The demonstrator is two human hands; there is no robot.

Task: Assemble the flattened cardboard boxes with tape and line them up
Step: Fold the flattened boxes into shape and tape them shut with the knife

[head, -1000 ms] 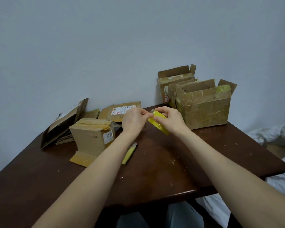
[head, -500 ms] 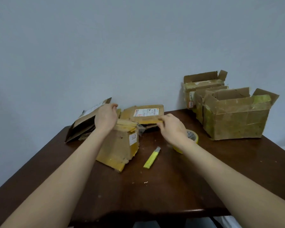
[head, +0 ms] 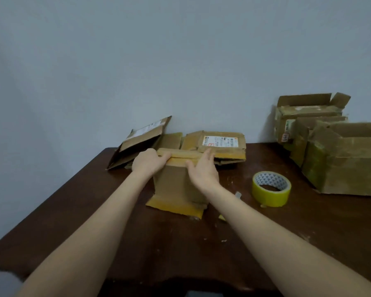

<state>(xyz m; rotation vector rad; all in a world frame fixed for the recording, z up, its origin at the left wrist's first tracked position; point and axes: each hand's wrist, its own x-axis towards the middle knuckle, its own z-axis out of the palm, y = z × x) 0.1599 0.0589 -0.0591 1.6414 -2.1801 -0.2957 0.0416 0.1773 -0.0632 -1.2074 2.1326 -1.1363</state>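
Observation:
A small brown cardboard box (head: pixel 176 187) stands upright in the middle of the dark wooden table (head: pixel 159 249), its bottom flap splayed toward me. My left hand (head: pixel 148 163) grips the box's top left edge with curled fingers. My right hand (head: pixel 202 171) lies against the top right of the box, fingers straight and pressing on the folded flap. A roll of yellow tape (head: pixel 271 188) lies flat on the table to the right of the box, untouched.
Flattened boxes (head: pixel 221 144) lie stacked behind the held box, and another (head: pixel 141 140) leans at the back left. Assembled open boxes (head: pixel 347 159) stand in a row at the right by the wall. A yellow scrap (head: pixel 222 217) lies near my right forearm.
My right hand let go of the tape roll, which now lies on the table, and moved onto the box. The left hand shifted to the box's top edge. The view swung left.

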